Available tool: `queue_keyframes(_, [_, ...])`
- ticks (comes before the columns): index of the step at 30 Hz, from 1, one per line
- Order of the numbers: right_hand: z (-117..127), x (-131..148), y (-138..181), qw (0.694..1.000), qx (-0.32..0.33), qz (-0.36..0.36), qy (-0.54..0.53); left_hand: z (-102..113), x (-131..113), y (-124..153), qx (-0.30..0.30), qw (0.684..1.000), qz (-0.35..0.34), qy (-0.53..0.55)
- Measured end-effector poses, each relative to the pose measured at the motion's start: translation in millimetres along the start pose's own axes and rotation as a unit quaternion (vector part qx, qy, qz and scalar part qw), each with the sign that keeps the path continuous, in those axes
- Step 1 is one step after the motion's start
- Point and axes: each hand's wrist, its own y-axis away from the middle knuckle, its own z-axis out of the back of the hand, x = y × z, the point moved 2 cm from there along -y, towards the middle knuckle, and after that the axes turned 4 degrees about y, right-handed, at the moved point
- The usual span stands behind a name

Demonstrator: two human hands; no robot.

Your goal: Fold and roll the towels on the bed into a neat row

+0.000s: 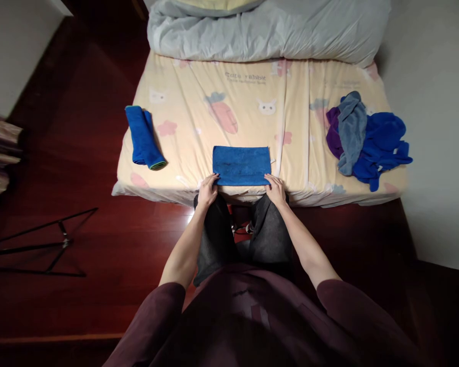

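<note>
A blue towel (241,165), folded into a flat rectangle, lies at the near edge of the bed (199,127). My left hand (207,189) pinches its near left corner. My right hand (275,188) pinches its near right corner. Both hands have their fingers curled onto the towel's near edge. A folded blue towel with a green trim (143,137) lies at the left side of the bed, apart from both hands.
A loose heap of blue, grey and purple cloths (365,136) sits on the right side of the bed. A grey duvet (268,28) is bunched at the far end. Dark wooden floor (80,153) surrounds the bed, with a black metal stand (42,244) at the left.
</note>
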Motion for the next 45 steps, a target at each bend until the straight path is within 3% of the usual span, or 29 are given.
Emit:
queue_keyframes(9, [3.6, -4.0, -0.5, 1.000, -0.020, -0.013, 0.002, -0.1, 6.9, -1.9, -0.032, 0.999, 0.035, 0.011])
queue_keyframes(17, [4.5, -4.9, -0.5, 0.997, -0.034, -0.062, 0.010, 0.5, 7.9, -0.8, -0.076, 0.995, 0.071, 0.004])
queue_keyframes(27, [-0.6, -6.5, 1.3, 0.991, -0.037, -0.131, -0.009, -1.1, 4.1, -1.9, -0.081, 0.989, 0.124, -0.006])
queue_keyframes(45, [0.9, -4.3, 0.0, 0.985, -0.038, -0.169, -0.014, -3.1, 0.2, -3.0, -0.098, 0.991, 0.087, -0.022])
